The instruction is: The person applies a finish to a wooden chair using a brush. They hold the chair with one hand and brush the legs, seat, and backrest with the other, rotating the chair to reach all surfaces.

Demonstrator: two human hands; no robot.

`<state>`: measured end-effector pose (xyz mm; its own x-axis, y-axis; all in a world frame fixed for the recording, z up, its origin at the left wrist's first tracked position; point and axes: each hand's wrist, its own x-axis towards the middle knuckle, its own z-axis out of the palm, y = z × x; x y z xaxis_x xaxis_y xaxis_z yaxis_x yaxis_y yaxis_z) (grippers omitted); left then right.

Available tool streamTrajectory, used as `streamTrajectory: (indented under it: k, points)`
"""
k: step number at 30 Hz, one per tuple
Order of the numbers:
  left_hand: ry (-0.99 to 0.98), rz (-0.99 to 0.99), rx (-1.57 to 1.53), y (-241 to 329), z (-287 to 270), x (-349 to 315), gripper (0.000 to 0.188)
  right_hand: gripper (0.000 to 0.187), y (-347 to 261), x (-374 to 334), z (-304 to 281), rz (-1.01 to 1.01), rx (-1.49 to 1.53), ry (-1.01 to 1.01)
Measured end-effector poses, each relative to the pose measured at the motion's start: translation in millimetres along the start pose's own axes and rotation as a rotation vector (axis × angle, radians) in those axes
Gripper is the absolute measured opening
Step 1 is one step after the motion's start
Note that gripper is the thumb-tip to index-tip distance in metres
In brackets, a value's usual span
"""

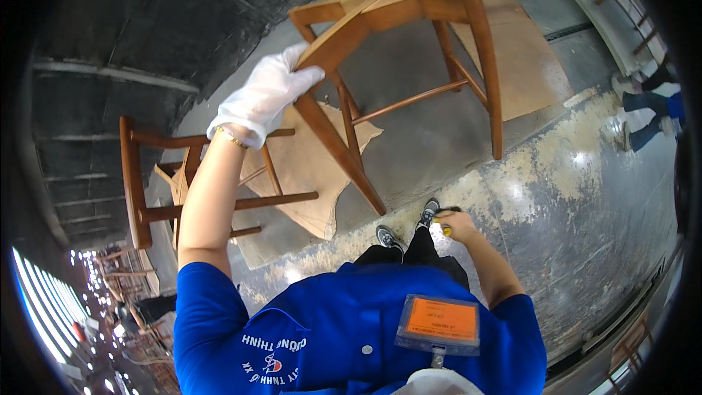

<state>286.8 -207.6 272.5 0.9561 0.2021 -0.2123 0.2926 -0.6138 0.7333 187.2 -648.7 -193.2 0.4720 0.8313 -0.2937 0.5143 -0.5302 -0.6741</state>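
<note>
My gloved left hand (267, 91) gripping a wooden chair (395, 14) by its corner, frame stretching rightward; my right hand (459, 225) apart from it, nearer me, holding a black-and-yellow tool (447, 230)

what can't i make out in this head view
All in the head view:
- Top of the wooden chair frame in the left hand: cut off by the upper edge.
- Part of the second chair: hidden behind the left forearm.
- Kind of dark-and-yellow item in the right hand: too small, partly covered by fingers.
- Upper body of the person at right: lost at the dark rim.
</note>
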Motion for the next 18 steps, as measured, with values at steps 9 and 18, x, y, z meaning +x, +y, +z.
streamTrajectory:
  k: [9, 18]
  points:
    - [-0.434, -0.303, -0.398, 21, 81, 6, 0.023, 0.023, 83, -156, 87, 1.094, 0.15, 0.298]
    - [-0.358, -0.331, -0.56, 2, 149, -29, 0.036, 0.012, 36, -174, 136, 1.236, 0.498, 0.279]
